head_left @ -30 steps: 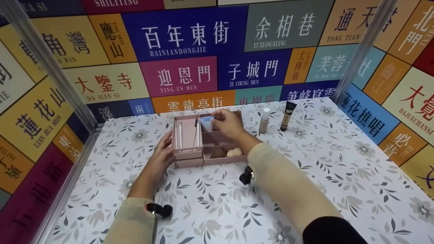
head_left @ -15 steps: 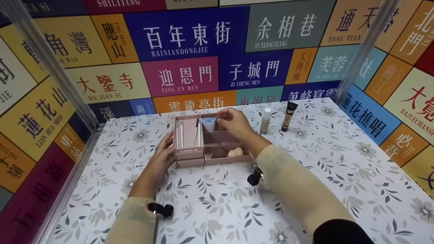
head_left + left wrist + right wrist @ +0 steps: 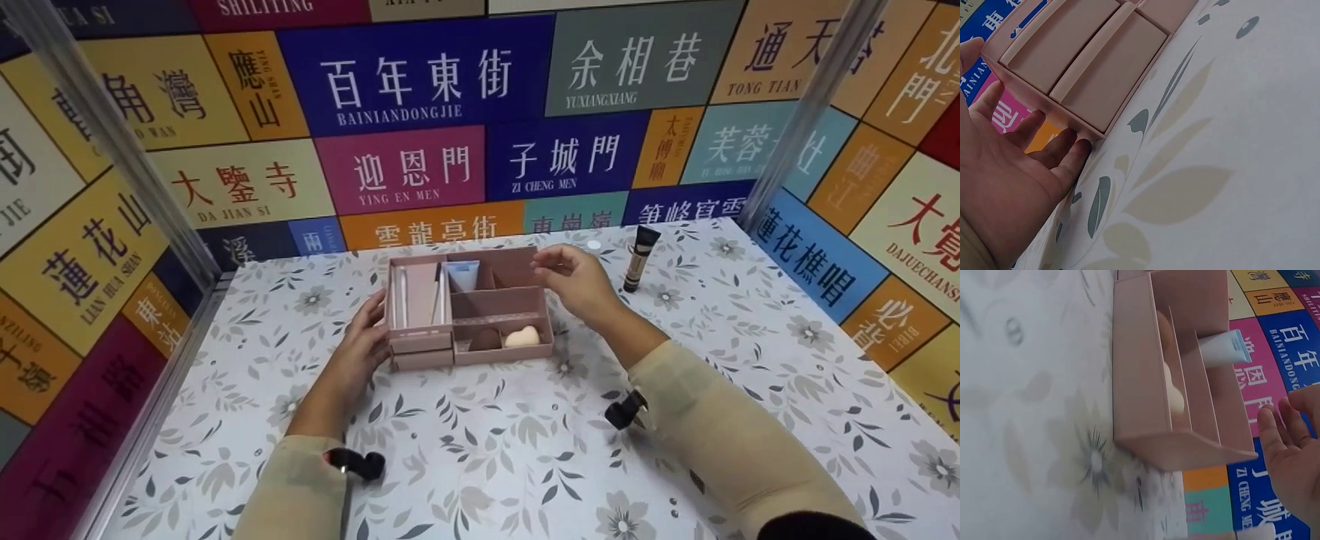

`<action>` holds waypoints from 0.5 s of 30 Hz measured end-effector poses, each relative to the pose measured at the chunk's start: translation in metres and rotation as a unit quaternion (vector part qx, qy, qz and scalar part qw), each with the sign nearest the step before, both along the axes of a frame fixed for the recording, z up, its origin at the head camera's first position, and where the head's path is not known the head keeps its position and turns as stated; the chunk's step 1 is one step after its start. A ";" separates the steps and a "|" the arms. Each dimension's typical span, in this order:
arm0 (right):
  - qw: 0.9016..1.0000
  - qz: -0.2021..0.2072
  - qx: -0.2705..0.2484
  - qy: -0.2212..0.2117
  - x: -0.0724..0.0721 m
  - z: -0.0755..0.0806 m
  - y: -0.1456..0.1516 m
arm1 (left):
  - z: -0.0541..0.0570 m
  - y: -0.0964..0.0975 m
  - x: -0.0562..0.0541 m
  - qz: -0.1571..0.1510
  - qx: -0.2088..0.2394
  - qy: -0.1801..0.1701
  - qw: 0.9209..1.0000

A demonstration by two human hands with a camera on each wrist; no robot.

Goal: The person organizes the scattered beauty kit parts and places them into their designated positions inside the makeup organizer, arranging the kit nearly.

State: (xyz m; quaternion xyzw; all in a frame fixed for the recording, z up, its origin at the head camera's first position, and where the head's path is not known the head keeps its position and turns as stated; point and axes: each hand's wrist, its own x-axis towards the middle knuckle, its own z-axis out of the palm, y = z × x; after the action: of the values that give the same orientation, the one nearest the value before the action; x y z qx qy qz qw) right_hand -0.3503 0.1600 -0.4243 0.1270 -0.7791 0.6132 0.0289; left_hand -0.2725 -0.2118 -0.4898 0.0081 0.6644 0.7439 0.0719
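Note:
A pink desktop organizer [image 3: 502, 356] stands on the table, with two small drawers [image 3: 1109, 70] seen in the left wrist view. My left hand [image 3: 351, 360] rests its fingertips against the organizer's left side, fingers spread and relaxed. In the back compartment a light blue squeeze tube [image 3: 463, 274] stands upright. Beyond the organizer's right edge my right hand [image 3: 581, 285] hovers, fingers loosely bent and holding nothing. Behind that hand a small bottle is mostly hidden; only its white cap [image 3: 594, 245] shows. A brown sponge [image 3: 484, 339] and a cream sponge [image 3: 523, 337] lie in the front compartment.
Slim pen-like sticks [image 3: 436, 292] lie in the organizer's left tray. A black and gold tube [image 3: 639, 259] stands on its cap at the back right. A floral cloth [image 3: 480, 450] covers the table, and sign-printed walls [image 3: 412, 67] enclose it.
My right hand has left the blue tube, which stays in the back compartment, and has moved right past the organizer in front of the bottle. My left hand has stayed against the organizer.

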 end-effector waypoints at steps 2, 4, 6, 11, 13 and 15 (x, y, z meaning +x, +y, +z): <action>1.000 -0.001 -0.009 -0.001 0.004 -0.003 0.012 | -0.001 0.000 0.000 0.001 -0.002 0.001 1.000; 1.000 -0.001 -0.016 0.002 0.007 -0.006 0.023 | -0.002 0.000 0.000 -0.001 -0.002 0.004 1.000; 1.000 -0.002 -0.017 0.006 0.010 -0.011 0.035 | -0.003 -0.001 0.001 -0.004 -0.004 0.010 1.000; 1.000 -0.016 -0.019 0.016 0.018 -0.020 0.061 | -0.003 -0.001 0.002 -0.011 -0.006 0.019 1.000; 1.000 -0.022 -0.015 0.015 0.020 -0.022 0.070 | -0.003 -0.001 0.002 -0.009 -0.007 0.016 1.000; 0.999 -0.029 -0.006 0.017 0.021 -0.024 0.078 | -0.002 -0.001 0.002 -0.008 -0.008 0.013 1.000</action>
State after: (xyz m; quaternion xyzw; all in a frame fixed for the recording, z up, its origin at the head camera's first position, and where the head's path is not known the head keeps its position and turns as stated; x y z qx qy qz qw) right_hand -0.3288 0.2382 -0.4485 0.1146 -0.7784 0.6143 0.0605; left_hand -0.2707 -0.2125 -0.4916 0.0226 0.6709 0.7380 0.0693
